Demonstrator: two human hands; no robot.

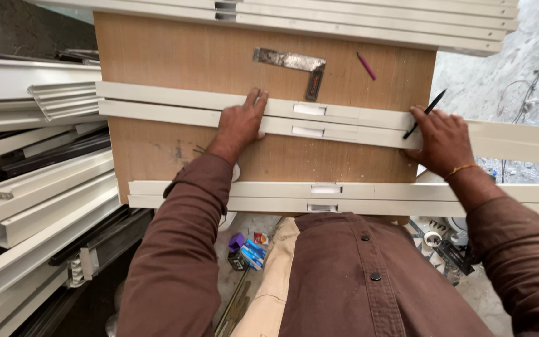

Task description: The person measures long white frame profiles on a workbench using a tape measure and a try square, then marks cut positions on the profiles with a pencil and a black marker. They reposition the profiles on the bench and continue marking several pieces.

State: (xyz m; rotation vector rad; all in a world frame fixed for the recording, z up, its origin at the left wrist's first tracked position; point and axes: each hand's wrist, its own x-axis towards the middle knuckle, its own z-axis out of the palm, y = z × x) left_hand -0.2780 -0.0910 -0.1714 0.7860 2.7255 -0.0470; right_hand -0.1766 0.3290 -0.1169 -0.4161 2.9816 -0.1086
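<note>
two pairs of white profile strips lie across the wooden surface [176,56]. the left hand [239,125] presses flat, fingers spread, on the far pair [176,106]. the right hand [442,140], grip closed on one black pencil [427,112], rests on the same pair. one metal square [294,65] and one pink marker [366,66] lie beyond; the near pair [251,195] is untouched.

Long brown button-front shirt sleeves, beige trousers, thin gold bracelet at the right hand [444,142] wrist.
</note>
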